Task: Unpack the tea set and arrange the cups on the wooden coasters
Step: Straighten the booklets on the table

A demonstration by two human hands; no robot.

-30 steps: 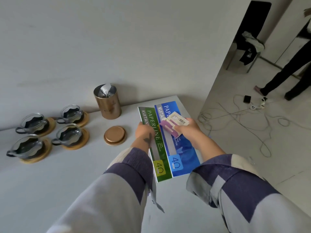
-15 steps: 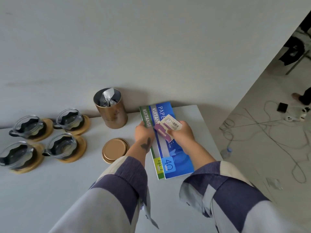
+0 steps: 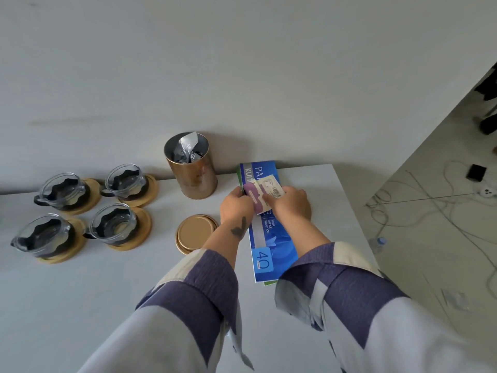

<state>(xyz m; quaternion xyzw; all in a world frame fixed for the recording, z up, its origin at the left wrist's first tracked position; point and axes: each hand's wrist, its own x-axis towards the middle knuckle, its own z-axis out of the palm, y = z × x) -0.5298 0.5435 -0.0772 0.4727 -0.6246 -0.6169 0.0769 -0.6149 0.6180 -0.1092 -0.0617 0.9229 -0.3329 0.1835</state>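
Four glass cups stand on four round wooden coasters at the left part of the white bench [image 3: 80,305], in two rows of two. The back left cup [image 3: 63,190] sits on its coaster [image 3: 88,196], and the back right cup [image 3: 125,181] sits on its coaster [image 3: 146,191]. The front left cup [image 3: 41,235] is on a coaster [image 3: 70,249], and the front right cup [image 3: 113,224] is on a coaster [image 3: 137,230]. Each cup has a dark wavy band inside the glass and a dark handle that points to the left. I cannot tell if there is any liquid in the cups.

Behind the middle of the bench, close to the wall, a copper tin [image 3: 192,168] stands upright and open. Inside it a crumpled silver foil bag [image 3: 187,146] sticks up to the rim. The round lid [image 3: 196,234] of the tin lies flat on the bench in front of it, apart from the tin.

To the right of the tin a blue paper pack [image 3: 265,238] lies flat on the bench, with a green edge under it. Above it, the left hand [image 3: 235,204] and the right hand [image 3: 290,203] are close together. The grip of both hands pinches small flat packets: a purple packet [image 3: 255,199] and a beige packet [image 3: 271,187] with a barcode label.
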